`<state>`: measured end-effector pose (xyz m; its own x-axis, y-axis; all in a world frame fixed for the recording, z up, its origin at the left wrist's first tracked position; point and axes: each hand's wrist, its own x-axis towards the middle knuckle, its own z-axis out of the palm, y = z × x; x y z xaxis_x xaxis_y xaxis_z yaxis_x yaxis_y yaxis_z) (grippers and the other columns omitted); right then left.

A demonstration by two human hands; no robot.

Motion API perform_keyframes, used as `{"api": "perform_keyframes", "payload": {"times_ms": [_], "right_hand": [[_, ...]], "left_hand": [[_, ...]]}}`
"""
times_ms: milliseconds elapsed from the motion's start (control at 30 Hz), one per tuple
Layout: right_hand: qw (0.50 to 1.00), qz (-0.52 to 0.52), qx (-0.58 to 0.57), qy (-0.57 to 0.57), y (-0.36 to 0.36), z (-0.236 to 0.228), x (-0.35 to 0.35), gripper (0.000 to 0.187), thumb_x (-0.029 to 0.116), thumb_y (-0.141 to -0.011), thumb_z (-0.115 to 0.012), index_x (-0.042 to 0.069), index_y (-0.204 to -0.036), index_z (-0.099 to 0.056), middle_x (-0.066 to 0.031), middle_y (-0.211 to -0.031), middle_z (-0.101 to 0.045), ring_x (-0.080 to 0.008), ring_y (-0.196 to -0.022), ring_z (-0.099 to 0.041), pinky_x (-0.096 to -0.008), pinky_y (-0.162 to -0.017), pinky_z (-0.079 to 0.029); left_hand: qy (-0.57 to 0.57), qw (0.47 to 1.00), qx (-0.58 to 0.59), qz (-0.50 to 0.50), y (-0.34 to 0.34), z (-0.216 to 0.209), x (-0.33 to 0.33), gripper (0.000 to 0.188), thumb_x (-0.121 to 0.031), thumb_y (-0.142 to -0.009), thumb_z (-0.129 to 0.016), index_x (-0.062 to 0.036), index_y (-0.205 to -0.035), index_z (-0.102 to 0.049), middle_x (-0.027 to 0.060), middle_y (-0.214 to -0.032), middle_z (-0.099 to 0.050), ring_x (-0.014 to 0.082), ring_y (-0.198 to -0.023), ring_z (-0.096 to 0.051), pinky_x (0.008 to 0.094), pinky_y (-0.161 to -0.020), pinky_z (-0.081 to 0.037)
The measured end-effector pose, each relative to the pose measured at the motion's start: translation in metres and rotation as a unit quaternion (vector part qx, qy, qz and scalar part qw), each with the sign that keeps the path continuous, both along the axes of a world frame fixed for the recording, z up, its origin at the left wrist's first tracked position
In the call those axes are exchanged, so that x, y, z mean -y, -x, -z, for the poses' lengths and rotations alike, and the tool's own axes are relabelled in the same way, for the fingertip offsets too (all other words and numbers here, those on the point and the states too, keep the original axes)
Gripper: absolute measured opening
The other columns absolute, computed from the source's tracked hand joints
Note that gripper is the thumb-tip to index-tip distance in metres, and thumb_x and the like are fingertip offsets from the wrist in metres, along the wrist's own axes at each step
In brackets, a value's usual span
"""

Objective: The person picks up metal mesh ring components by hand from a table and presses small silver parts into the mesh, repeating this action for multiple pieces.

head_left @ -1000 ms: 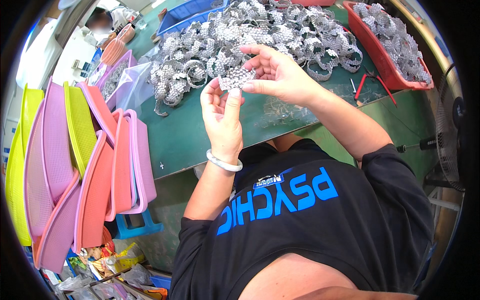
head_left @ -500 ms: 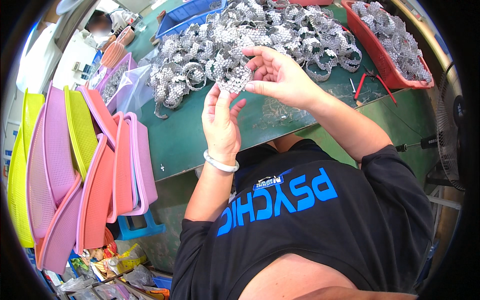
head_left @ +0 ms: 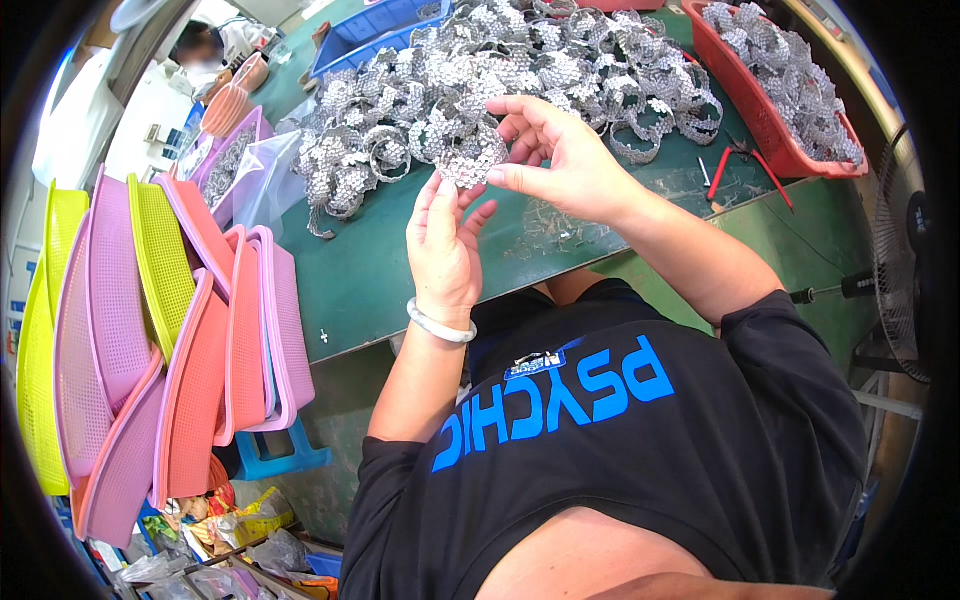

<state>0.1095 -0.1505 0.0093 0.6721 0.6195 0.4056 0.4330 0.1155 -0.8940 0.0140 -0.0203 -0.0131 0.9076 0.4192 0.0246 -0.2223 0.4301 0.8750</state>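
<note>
Between my two hands is a curled silver band [head_left: 472, 163] of small linked plates with a honeycomb look. My left hand [head_left: 443, 250], with a pale bangle [head_left: 441, 324] on its wrist, pinches the band's lower left edge between thumb and fingers. From the right side, my right hand [head_left: 565, 165] holds it with the thumb in front and the fingers curved behind. Just beyond lies a large heap of similar silver bands [head_left: 560, 75] on the green tabletop [head_left: 375, 275]. The band overlaps the heap in view, so its far edge is hard to make out.
A red basket [head_left: 800, 165] of silver bands stands at the right, near red-handled pliers [head_left: 742, 160]. A blue crate [head_left: 350, 45] sits behind the heap. Stacked plastic baskets [head_left: 185, 420] lean at the left. A fan [head_left: 895, 240] stands right; another person [head_left: 205, 60] is far left.
The silver band has been turned slightly between my fingers and shows a broader face. Both hands have shifted only a little.
</note>
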Motion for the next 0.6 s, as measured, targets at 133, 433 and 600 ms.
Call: {"api": "perform_keyframes", "payload": {"times_ms": [133,433,600], "right_hand": [[1.000,0.006,0.000,0.002,0.0013,-0.0013,0.0000,0.058,0.011,-0.072,-0.070,0.003,-0.122,-0.043,-0.0040,-0.093,-0.049,-0.0070,-0.076,-0.050,-0.0202,-0.066,-0.043],[0.999,0.033,0.034,0.004,0.0008,0.0038,-0.0010,0.058,0.012,-0.070,-0.071,0.003,-0.121,-0.044,-0.0033,-0.093,-0.050,-0.0075,-0.074,-0.049,-0.0217,-0.068,-0.042],[0.997,0.053,0.053,-0.002,0.0056,0.0021,-0.0021,0.057,0.010,-0.070,-0.071,0.004,-0.121,-0.045,-0.0025,-0.092,-0.050,-0.0078,-0.077,-0.047,-0.0220,-0.069,-0.042]], "left_hand": [[0.002,1.000,0.001,0.016,-0.0006,0.0008,-0.0012,0.032,-0.028,-0.091,-0.041,-0.0041,-0.109,-0.051,0.0064,-0.105,-0.056,0.0178,-0.097,-0.052,0.0348,-0.081,-0.042],[0.009,0.999,0.006,0.035,-0.0003,0.0004,-0.0001,0.032,-0.029,-0.091,-0.040,-0.0036,-0.108,-0.051,0.0080,-0.105,-0.056,0.0193,-0.097,-0.051,0.0359,-0.081,-0.042],[0.044,0.998,0.017,0.052,-0.0015,0.0052,-0.0032,0.034,-0.029,-0.092,-0.037,-0.0032,-0.109,-0.050,0.0081,-0.103,-0.056,0.0182,-0.093,-0.052,0.0346,-0.078,-0.044]]}}
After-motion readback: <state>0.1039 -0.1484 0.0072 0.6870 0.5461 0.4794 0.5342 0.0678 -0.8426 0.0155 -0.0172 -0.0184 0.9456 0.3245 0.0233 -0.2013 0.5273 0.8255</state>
